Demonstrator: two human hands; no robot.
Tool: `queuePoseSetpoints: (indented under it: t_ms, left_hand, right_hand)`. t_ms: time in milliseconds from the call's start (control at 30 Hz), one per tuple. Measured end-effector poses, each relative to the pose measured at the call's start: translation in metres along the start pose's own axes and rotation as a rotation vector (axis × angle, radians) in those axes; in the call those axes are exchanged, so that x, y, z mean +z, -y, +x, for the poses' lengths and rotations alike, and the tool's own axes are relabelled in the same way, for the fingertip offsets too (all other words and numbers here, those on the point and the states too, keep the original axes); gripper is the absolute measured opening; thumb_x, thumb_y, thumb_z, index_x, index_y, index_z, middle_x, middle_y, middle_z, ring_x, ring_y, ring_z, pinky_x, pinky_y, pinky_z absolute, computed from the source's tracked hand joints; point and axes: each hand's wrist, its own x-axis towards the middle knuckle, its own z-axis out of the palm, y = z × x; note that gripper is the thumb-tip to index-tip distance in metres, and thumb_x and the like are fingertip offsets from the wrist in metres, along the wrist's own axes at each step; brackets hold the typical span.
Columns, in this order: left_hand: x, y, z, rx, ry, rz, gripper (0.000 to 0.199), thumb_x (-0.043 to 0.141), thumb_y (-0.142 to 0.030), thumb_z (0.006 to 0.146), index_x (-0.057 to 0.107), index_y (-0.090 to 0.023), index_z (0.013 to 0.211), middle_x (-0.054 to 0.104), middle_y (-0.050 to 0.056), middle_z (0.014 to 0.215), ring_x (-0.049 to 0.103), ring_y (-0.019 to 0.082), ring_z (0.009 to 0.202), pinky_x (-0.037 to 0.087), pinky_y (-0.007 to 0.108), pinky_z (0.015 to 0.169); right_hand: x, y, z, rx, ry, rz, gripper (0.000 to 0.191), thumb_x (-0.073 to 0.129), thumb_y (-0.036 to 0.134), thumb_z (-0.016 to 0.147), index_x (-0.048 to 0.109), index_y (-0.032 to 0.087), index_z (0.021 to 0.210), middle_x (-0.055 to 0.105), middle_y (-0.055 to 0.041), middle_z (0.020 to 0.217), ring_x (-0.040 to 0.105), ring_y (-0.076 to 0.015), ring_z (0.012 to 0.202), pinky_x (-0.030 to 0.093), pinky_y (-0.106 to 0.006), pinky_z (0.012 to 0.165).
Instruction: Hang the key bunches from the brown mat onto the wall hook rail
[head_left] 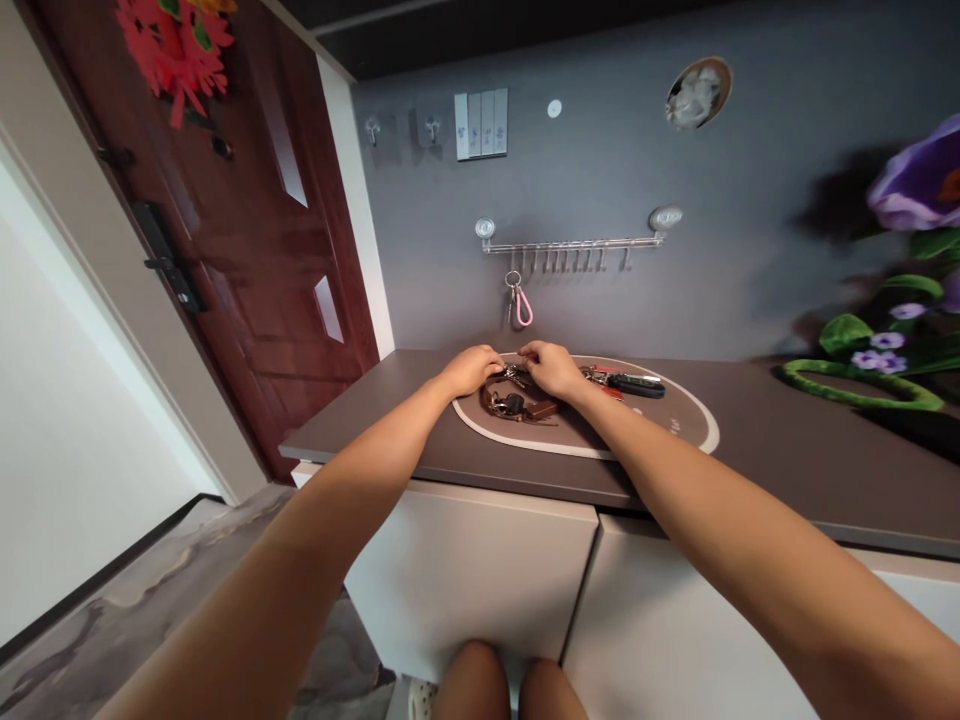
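My left hand (472,370) is closed, its fingertips at a bunch of keys (513,373) on the oval brown mat (487,430). Just right of that bunch, my right hand (553,368) has its fingers curled in a pinch; whatever is between them is too small to make out. In front of both hands lies another key set with a black-headed key (513,403) and a brown fob (541,409). Beyond my right wrist rest a long black holder (636,385) and some red pieces (611,392), partly hidden by the hand.
On the grey wall a clear hook rail (574,246) carries one key ring with a pink loop (524,308). Purple flowers (911,190) with a green base stand at the right of the counter (757,440). A dark red door (247,230) is at the left.
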Motion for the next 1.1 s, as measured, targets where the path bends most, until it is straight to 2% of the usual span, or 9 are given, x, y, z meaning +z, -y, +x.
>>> queuePoseSetpoints:
  t_ms: [167, 300, 433, 533, 633, 800, 967, 1100]
  left_hand:
    - [0.002, 0.001, -0.001, 0.003, -0.020, 0.018, 0.021, 0.041, -0.017, 0.080, 0.061, -0.015, 0.079, 0.060, 0.007, 0.086, 0.053, 0.016, 0.083, 0.039, 0.026, 0.078]
    - [0.002, 0.002, -0.001, -0.065, -0.035, -0.028, 0.021, 0.038, -0.017, 0.081, 0.059, -0.016, 0.080, 0.060, 0.005, 0.084, 0.052, 0.015, 0.079, 0.039, 0.026, 0.075]
    - [-0.002, 0.002, 0.000, -0.121, -0.104, -0.133, 0.020, 0.037, -0.017, 0.082, 0.056, -0.014, 0.082, 0.059, 0.005, 0.081, 0.051, 0.014, 0.076, 0.040, 0.026, 0.073]
    - [-0.004, 0.000, -0.001, -0.187, -0.141, -0.321, 0.018, 0.037, -0.017, 0.082, 0.054, -0.013, 0.080, 0.057, 0.003, 0.074, 0.049, 0.011, 0.068, 0.040, 0.024, 0.068]
    - [-0.004, -0.004, -0.001, -0.271, -0.158, -0.614, 0.015, 0.037, -0.016, 0.083, 0.051, -0.012, 0.080, 0.052, 0.000, 0.067, 0.046, 0.007, 0.058, 0.040, 0.020, 0.059]
    - [-0.005, -0.008, 0.000, -0.333, -0.183, -0.997, 0.011, 0.040, -0.013, 0.083, 0.049, -0.011, 0.076, 0.049, -0.002, 0.061, 0.043, 0.004, 0.049, 0.036, 0.017, 0.051]
    - [-0.008, -0.009, 0.000, -0.351, -0.149, -1.223, 0.006, 0.048, -0.015, 0.081, 0.050, -0.010, 0.077, 0.052, -0.001, 0.059, 0.047, 0.004, 0.048, 0.037, 0.018, 0.054]
    - [-0.009, -0.008, -0.001, -0.337, -0.123, -1.287, 0.008, 0.051, -0.018, 0.080, 0.052, -0.010, 0.078, 0.054, 0.000, 0.061, 0.049, 0.005, 0.051, 0.039, 0.019, 0.056]
  right_hand:
    - [0.001, 0.000, 0.001, -0.001, 0.017, 0.012, 0.019, 0.055, 0.003, 0.066, 0.064, 0.016, 0.075, 0.065, -0.0047, 0.075, 0.058, -0.0168, 0.077, 0.039, -0.030, 0.083]
    - [0.001, 0.001, 0.001, 0.014, 0.003, 0.077, 0.017, 0.058, 0.003, 0.063, 0.064, 0.018, 0.069, 0.065, -0.0031, 0.075, 0.058, -0.0162, 0.079, 0.038, -0.029, 0.085]
    - [0.001, 0.004, 0.000, -0.015, 0.017, 0.017, 0.015, 0.059, 0.006, 0.065, 0.064, 0.018, 0.072, 0.065, -0.0036, 0.078, 0.058, -0.0169, 0.080, 0.039, -0.029, 0.083]
    - [0.001, 0.005, 0.000, -0.039, 0.021, 0.000, 0.012, 0.061, 0.010, 0.066, 0.064, 0.018, 0.074, 0.065, -0.0040, 0.080, 0.058, -0.0172, 0.079, 0.039, -0.029, 0.082]
    - [0.001, 0.005, -0.001, -0.082, 0.038, -0.016, 0.012, 0.062, 0.018, 0.067, 0.064, 0.018, 0.079, 0.065, -0.0037, 0.081, 0.058, -0.0166, 0.078, 0.040, -0.028, 0.080]
    - [0.000, 0.008, -0.004, -0.166, 0.082, -0.096, 0.017, 0.055, 0.028, 0.073, 0.062, 0.018, 0.086, 0.065, -0.0028, 0.081, 0.057, -0.0135, 0.075, 0.041, -0.025, 0.074]
    - [0.000, 0.010, -0.005, -0.207, 0.053, -0.096, 0.022, 0.056, 0.031, 0.072, 0.059, 0.017, 0.089, 0.064, -0.0033, 0.080, 0.056, -0.0124, 0.071, 0.041, -0.024, 0.068]
    - [-0.001, 0.010, -0.003, -0.257, 0.021, -0.073, 0.017, 0.055, 0.030, 0.073, 0.059, 0.017, 0.083, 0.063, -0.0027, 0.076, 0.055, -0.0123, 0.068, 0.040, -0.024, 0.066]
